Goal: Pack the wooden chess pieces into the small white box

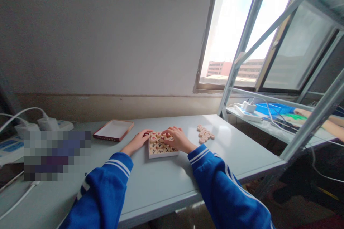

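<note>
A shallow white box stands on the table in front of me, holding rows of round wooden Chinese chess pieces with red and black characters. My left hand grips the box's left side near its far corner, fingers curled at the edge. Over the right part of the box, my right hand is bent down, its thumb and fingertips closed around a piece among the others; its palm hides some of them. To the right of the box lies a loose cluster of more pieces on the table.
A reddish box lid lies upturned at the back left. Chargers and a power strip with white cables stand farther left. A metal bed frame rises at the right; beyond it are a blue tray and another person's arm.
</note>
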Demonstrator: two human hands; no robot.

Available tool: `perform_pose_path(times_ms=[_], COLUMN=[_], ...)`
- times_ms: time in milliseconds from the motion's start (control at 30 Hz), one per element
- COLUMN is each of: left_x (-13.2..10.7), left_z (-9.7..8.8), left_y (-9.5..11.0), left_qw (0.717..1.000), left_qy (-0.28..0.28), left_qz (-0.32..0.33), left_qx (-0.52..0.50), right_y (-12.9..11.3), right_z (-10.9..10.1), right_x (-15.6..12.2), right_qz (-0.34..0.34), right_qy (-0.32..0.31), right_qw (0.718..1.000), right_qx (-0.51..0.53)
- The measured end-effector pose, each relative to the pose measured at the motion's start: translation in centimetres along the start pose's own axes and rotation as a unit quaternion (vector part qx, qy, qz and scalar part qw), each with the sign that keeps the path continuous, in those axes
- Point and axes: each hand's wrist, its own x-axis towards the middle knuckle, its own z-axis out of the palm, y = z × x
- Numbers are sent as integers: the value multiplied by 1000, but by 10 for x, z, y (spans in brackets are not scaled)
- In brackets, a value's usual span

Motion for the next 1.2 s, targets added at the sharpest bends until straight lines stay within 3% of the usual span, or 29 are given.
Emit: perform_pose_path(times_ms=[367,833,1200], left_x=[1,-6,-7], left_z=[-1,-6,-5], left_y=[-3,7,8], left_qw=[1000,997,998], left_qy=[-3,-46,-53], left_qz=[0,-54,-38], left_qx=[-10,-29,-26], right_y=[-3,-3,-7], right_z=[-3,2,-4], right_x=[-1,1,0], right_qz=[3,-17,-10], right_qy=[3,25,39], right_qw=[1000,999,999], right_qx=[14,30,33])
